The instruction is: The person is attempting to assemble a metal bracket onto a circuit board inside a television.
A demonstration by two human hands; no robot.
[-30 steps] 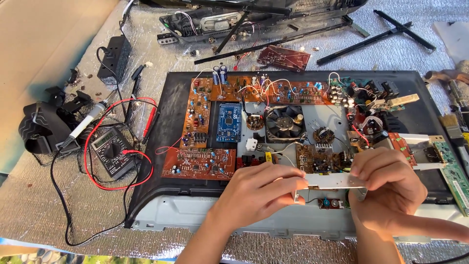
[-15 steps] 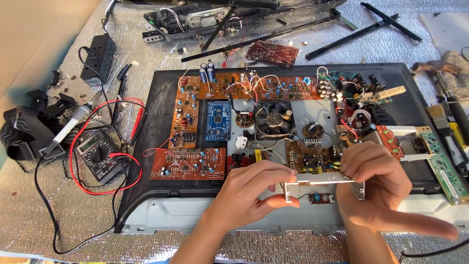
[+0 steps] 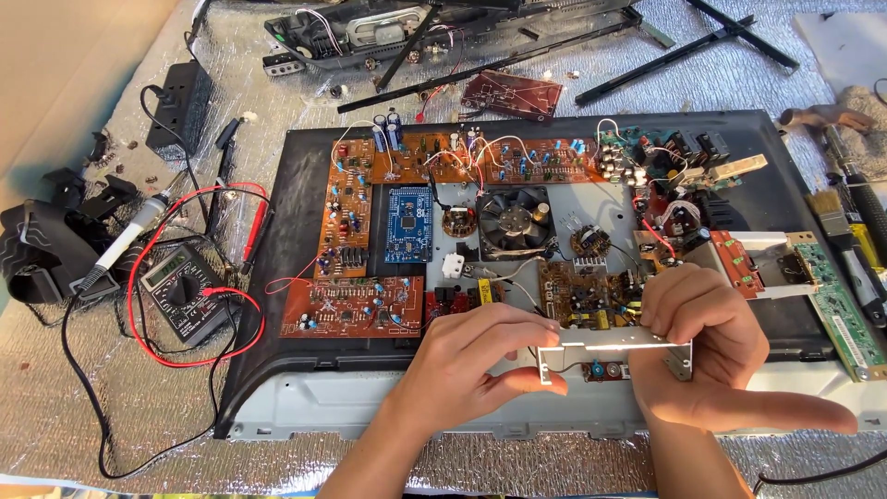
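Note:
My left hand [image 3: 476, 356] and my right hand [image 3: 707, 346] together grip a small silver metal bracket [image 3: 610, 344], one at each end, over the lower middle of a black panel chassis [image 3: 277, 277]. Beneath the bracket sits a small board with a blue capacitor [image 3: 599, 370]. Just above my hands lies a brown circuit board [image 3: 582, 296]. Orange-brown circuit boards [image 3: 356, 305], a blue microcontroller board [image 3: 408, 225] and a black cooling fan [image 3: 514, 222] are laid out on the chassis further up.
A multimeter [image 3: 183, 294] with red and black leads and a soldering iron [image 3: 125, 242] lie left of the chassis. A green board [image 3: 843, 310], a brush [image 3: 841, 226] and tools sit at the right. Black metal strips [image 3: 665, 60] and a dismantled part [image 3: 360, 28] lie at the back.
The view has shifted down and right, so the chassis sits higher in frame. Both hands stay on the bracket, now slightly lower and further right.

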